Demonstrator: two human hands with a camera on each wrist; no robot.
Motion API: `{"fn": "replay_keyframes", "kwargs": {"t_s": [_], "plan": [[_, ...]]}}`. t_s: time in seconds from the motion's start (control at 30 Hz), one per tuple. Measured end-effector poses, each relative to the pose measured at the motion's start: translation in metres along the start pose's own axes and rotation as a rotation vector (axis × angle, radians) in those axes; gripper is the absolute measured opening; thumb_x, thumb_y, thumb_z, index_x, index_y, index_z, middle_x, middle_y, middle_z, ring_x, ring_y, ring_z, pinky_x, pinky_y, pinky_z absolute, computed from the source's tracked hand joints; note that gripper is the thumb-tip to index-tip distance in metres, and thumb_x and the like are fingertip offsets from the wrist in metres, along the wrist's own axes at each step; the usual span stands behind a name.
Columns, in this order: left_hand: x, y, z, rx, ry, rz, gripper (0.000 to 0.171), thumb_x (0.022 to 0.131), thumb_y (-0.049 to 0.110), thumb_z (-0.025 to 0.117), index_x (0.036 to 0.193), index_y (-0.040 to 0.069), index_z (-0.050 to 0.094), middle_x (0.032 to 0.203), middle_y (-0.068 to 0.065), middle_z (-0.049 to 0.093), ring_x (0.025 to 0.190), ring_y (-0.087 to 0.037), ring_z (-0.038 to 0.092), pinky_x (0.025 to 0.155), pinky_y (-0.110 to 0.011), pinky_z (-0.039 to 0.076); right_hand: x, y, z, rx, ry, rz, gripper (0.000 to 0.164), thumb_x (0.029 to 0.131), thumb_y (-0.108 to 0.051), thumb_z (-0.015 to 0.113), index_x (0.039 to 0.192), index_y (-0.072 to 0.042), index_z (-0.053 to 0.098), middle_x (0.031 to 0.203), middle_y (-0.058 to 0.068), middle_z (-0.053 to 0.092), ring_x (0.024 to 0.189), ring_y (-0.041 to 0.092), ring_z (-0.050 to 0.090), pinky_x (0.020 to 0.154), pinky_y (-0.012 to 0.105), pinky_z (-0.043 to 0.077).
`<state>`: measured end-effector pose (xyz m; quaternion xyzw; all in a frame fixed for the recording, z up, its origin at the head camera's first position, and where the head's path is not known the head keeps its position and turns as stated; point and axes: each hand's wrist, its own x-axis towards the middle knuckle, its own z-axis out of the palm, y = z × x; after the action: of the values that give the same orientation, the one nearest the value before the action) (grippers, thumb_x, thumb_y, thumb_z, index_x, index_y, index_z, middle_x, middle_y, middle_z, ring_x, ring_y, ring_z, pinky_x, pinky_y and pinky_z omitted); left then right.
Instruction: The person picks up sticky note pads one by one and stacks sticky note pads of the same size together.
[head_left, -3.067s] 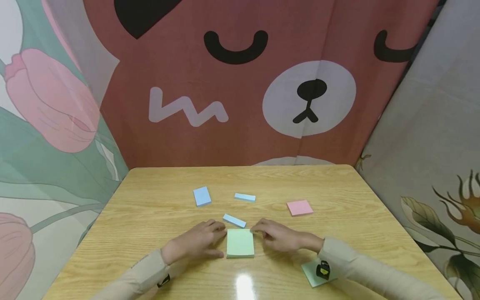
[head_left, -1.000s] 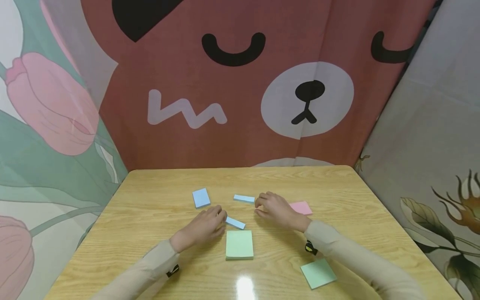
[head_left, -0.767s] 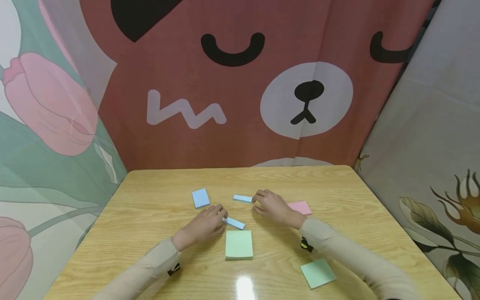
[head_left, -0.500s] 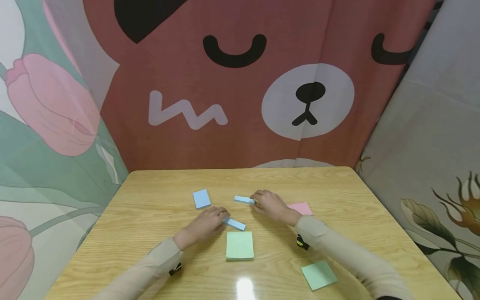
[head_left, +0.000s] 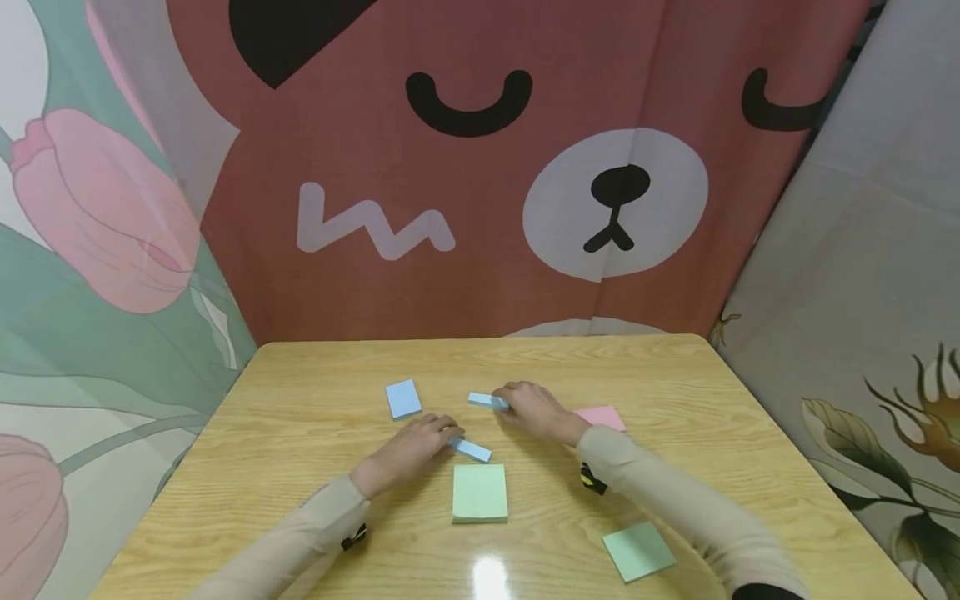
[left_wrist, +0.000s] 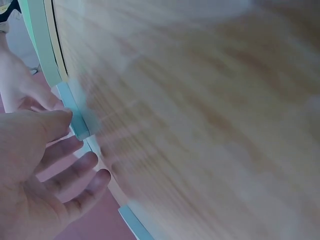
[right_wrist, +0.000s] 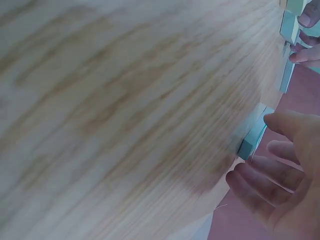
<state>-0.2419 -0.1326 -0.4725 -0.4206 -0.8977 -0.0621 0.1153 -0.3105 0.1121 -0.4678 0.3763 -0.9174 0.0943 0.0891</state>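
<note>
Two blue strips (head_left: 472, 451) (head_left: 486, 401) partly behind hands (head_left: 411, 451) (head_left: 536, 410)

Nearer blue bar (head_left: 472, 451) partly hidden (behind left fingers (head_left: 446, 424)).

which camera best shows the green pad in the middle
Head view: the green pad shows whole, nothing covering it. The left wrist view cuts it off at upper left; the right wrist view catches only a piece, top right.

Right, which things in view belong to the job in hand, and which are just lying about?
In the job, it seems:
near blue strip, at the left hand
far blue strip, at the right hand

Apparently just lying about:
blue square
pink pad
middle green pad
rightmost green pad
</note>
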Motion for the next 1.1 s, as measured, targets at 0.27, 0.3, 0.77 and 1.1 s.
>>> {"fn": "replay_keyframes", "kwargs": {"t_s": [0.27, 0.3, 0.77, 1.1], "plan": [[0.0021, -0.001, 0.0022, -0.024, -0.019, -0.007, 0.028, 0.084, 0.017, 0.061, 0.111, 0.01, 0.059, 0.106, -0.004, 0.057, 0.095, -0.019, 0.053, 0.079, -0.034, 0.045, 0.0026, -0.0039, 0.0012, 0.02, -0.02, -0.008, 0.03, 0.083, -0.021, 0.062, 0.111, -0.01, 0.06, 0.09, 0.0, 0.062, 0.06, 0.003, 0.049, 0.053, 0.018, 0.043], [0.0021, -0.0013, 0.0019, -0.023, -0.022, -0.014, 0.028, 0.084, 0.018, 0.061, 0.11, 0.009, 0.06, 0.106, -0.004, 0.058, 0.095, -0.019, 0.053, 0.08, -0.034, 0.044, 0.0028, -0.0041, 0.0011, 0.021, -0.017, -0.01, 0.029, 0.083, -0.02, 0.062, 0.11, -0.01, 0.06, 0.089, 0.0, 0.062, 0.059, 0.003, 0.049, 0.053, 0.018, 0.043], [0.0032, -0.0009, -0.0009, 0.052, -0.033, 0.008, 0.019, 0.082, 0.013, 0.062, 0.101, 0.01, 0.064, 0.096, -0.003, 0.057, 0.088, -0.017, 0.05, 0.076, -0.031, 0.045, 0.0041, -0.0035, 0.005, -0.04, -0.02, -0.021, 0.012, 0.083, -0.017, 0.062, 0.093, -0.011, 0.066, 0.086, -0.002, 0.06, 0.076, 0.012, 0.055, 0.066, 0.027, 0.047], [0.002, -0.0023, 0.0009, 0.025, -0.057, -0.017, 0.018, 0.083, 0.014, 0.062, 0.1, 0.011, 0.065, 0.098, -0.001, 0.056, 0.088, -0.016, 0.049, 0.076, -0.03, 0.044, 0.006, -0.0071, 0.0039, -0.034, -0.045, -0.01, 0.005, 0.083, -0.014, 0.061, 0.085, -0.013, 0.066, 0.082, -0.002, 0.056, 0.072, 0.012, 0.051, 0.062, 0.025, 0.046]]}}
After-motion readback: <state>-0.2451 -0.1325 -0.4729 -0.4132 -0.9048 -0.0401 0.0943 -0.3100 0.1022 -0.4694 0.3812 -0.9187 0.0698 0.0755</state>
